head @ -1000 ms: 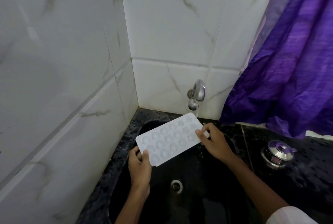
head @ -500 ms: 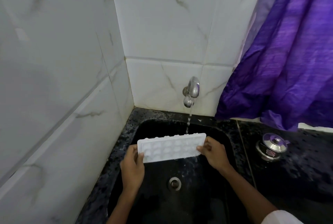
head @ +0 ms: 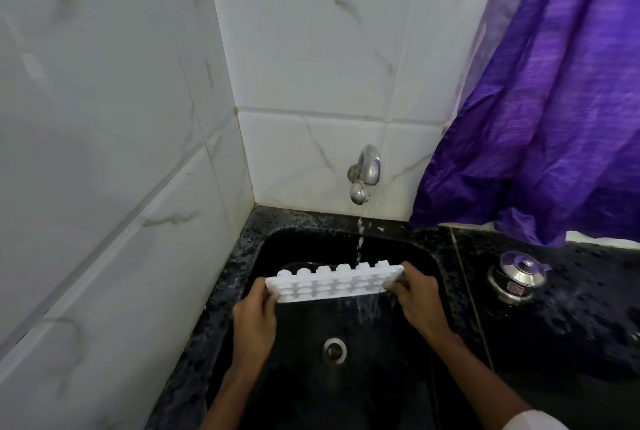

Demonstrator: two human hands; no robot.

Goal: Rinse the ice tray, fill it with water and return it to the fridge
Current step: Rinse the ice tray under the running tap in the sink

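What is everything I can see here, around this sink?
wall tiles: many, white marbled, left and back
counter: one, black speckled, around the sink
sink: one, black, set in the counter
drain: one, silver-ringed, in the sink floor
tap: one, silver, on the back tiles
ice tray: one, white, held tilted over the sink, below the tap
water stream: one, clear, from tap onto the tray
lidded steel vessel: one, silver, on the counter at right
curtain: one, purple, upper right
left hand grip: one, bare, holds the tray's left end
right hand grip: one, bare, holds the tray's right end
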